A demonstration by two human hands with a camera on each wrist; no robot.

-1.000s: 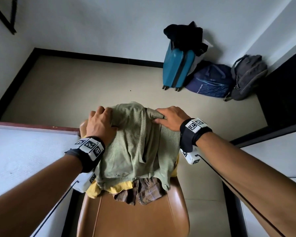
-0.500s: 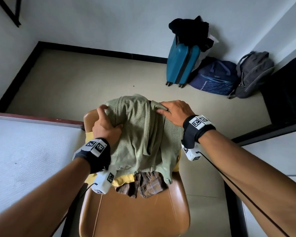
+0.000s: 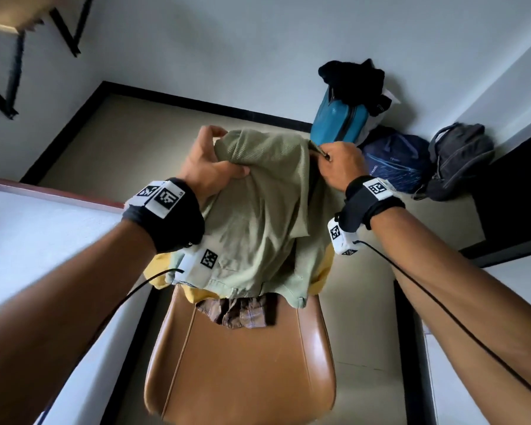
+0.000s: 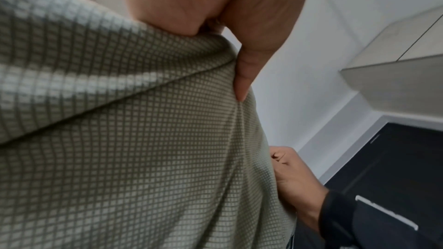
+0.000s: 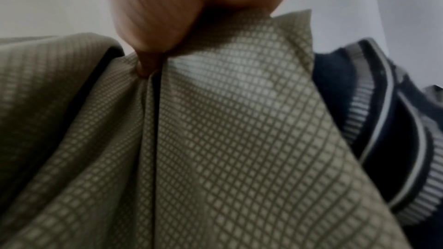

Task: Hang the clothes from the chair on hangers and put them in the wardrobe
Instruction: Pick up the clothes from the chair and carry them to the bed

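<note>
A pale green waffle-weave shirt hangs lifted over the back of a brown chair. My left hand grips its upper left edge, thumb on top of the cloth. My right hand pinches the shirt's upper right edge. Seen from the left wrist, the left thumb presses into the green shirt, with my right hand at the lower right. The right wrist view has fingers pinching a fold of the green shirt. Beneath it on the chair lie a yellow garment and a brown plaid garment.
A white bed surface lies at the left. By the far wall stand a teal suitcase with black clothing on it, a blue bag and a grey backpack. A dark doorway is at the right. Beige floor lies behind the chair.
Both hands went from resting on the green shirt to gripping it and have raised it off the chair back. The yellow and plaid garments stay on the chair.
</note>
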